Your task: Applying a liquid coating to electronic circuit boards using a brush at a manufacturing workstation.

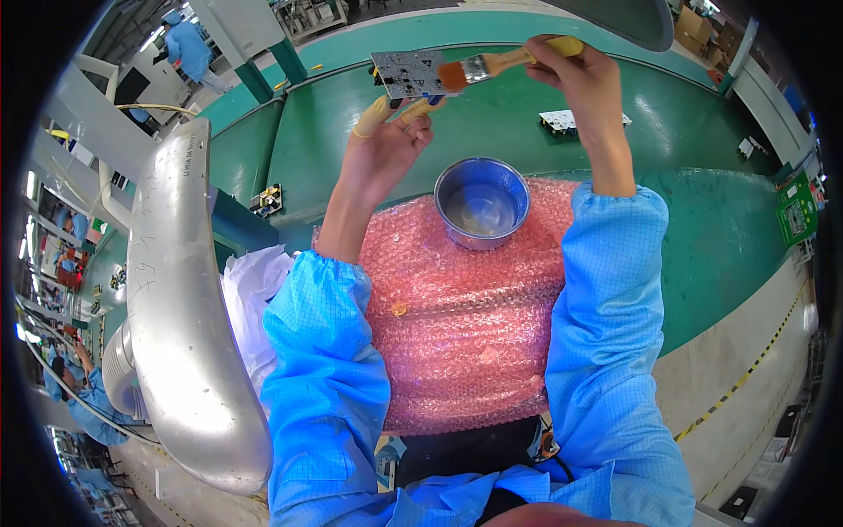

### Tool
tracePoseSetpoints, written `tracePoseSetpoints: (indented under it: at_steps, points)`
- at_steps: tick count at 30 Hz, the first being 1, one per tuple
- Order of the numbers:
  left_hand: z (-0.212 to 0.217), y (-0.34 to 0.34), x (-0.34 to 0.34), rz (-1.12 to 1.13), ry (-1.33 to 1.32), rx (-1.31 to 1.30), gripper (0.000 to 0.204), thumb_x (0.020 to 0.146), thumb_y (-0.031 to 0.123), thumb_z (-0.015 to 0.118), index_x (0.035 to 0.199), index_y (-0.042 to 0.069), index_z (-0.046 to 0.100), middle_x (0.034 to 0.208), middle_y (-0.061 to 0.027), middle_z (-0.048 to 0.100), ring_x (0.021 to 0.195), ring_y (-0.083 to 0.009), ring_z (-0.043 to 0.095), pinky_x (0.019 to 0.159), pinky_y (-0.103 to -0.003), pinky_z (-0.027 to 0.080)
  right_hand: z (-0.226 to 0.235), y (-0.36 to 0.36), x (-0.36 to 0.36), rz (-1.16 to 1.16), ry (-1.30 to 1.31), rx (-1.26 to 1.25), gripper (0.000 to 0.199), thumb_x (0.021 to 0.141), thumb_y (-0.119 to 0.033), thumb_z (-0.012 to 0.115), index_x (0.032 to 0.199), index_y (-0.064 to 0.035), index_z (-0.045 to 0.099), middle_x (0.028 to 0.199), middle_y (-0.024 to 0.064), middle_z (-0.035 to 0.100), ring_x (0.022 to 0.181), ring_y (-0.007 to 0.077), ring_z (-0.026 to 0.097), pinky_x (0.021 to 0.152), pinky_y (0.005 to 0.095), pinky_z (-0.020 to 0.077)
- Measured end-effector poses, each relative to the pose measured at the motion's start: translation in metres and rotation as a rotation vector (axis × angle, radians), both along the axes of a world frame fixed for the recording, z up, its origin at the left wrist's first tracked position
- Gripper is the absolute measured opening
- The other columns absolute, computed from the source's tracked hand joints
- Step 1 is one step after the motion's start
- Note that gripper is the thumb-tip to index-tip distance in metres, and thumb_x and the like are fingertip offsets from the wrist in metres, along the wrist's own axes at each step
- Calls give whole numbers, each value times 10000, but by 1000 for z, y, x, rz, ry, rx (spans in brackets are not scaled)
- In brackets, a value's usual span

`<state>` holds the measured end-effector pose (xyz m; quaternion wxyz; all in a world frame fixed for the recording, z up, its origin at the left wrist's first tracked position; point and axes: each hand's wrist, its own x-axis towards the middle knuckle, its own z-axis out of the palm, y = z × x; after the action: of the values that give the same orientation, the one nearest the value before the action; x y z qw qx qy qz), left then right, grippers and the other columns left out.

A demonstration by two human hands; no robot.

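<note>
while a small circuit board (pixel 406 74) is pinched at its lower edge by the left hand (pixel 386 145), whose fingertips (pixel 373 116) wear yellow cots, it is held up beyond the steel bowl (pixel 482 202), apparently so its face is exposed. a paintbrush (pixel 492 65) is gripped closed by the right hand (pixel 587 83), bristles touching the board. pink bubble wrap (pixel 461 316) lies under the bowl, likely as padding.

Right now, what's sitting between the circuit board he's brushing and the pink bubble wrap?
In the head view, a metal bowl sits between the circuit board and the main spread of pink bubble wrap, resting on the wrap's far edge.
</note>
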<state>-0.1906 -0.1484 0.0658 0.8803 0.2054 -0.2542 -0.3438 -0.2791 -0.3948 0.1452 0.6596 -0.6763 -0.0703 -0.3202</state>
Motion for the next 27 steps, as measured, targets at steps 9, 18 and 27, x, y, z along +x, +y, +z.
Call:
tracePoseSetpoints:
  at_steps: [9, 18, 27]
  points:
    - [-5, -6, -2, 32, -110, 166, 400, 897, 321, 679, 1156, 27, 595, 1189, -196, 616, 917, -185, 566, 893, -325, 473, -1, 16, 3, 136, -101, 275, 265, 901, -113, 686, 1101, 58, 651, 1022, 102, 671, 887, 164, 666, 827, 275, 579]
    - [0, -9, -9, 5, -259, 166, 495, 879, 353, 692, 1215, 8, 579, 1153, -141, 635, 965, -182, 574, 920, -332, 462, -7, 22, 6, 163, -34, 223, 265, 899, -117, 690, 1098, 53, 650, 1042, 103, 665, 897, 178, 666, 842, 287, 580]
    - [2, -4, -6, -15, -37, 77, 526, 877, 320, 708, 1231, -32, 541, 1228, -227, 578, 927, -198, 535, 906, -323, 471, -1, -22, 1, -288, -32, -5, 248, 881, -96, 709, 1067, 66, 677, 1000, 112, 693, 869, 174, 681, 814, 269, 578]
